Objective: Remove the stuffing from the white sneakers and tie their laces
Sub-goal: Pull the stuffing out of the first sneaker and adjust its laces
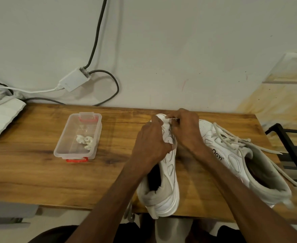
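The left hand (149, 142) hides laces of one sneaker (163, 199).

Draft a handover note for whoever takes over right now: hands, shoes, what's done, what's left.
Hands: left hand grips the left sneaker at its forepart; right hand pinches its lace.
The right sneaker stands beside it on the table, with loose laces.
The stuffing lies in the box.
Done: both sneakers look emptied.
To do: finish this knot, then tie the other.

We look down as the left hand (151, 142) and right hand (186, 128) pinch the laces (173, 119) atop the near sneaker (168, 190) on the wooden surface (30, 163), the second sneaker (231, 155) just beside it, white stuffing (85, 141) in a clear box (63, 143).
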Tool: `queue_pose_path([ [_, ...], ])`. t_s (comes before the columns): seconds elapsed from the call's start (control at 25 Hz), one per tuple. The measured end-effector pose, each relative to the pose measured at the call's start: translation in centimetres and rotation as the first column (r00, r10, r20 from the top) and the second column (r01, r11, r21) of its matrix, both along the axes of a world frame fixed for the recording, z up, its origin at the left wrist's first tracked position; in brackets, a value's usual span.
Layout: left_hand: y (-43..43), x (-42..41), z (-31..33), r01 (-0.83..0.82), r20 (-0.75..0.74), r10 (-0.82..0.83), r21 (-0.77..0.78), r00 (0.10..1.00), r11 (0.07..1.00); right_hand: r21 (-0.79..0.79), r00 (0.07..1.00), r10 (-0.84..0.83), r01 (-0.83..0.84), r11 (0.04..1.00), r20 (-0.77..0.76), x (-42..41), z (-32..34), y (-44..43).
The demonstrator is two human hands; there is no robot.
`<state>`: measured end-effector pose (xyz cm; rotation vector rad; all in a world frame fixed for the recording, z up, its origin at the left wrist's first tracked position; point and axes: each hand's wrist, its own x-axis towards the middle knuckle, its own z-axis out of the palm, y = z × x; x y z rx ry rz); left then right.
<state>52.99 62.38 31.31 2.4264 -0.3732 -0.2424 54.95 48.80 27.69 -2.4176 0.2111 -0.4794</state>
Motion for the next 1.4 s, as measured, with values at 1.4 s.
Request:
queue_pose_path([
  [1.4,1.4,1.8,-1.1,-0.094,-0.037,0.099,0.116,0.994,0.989,0.280,0.953,-0.302,0.284,0.917,0.022,-5.2,-3.4,3.0],
])
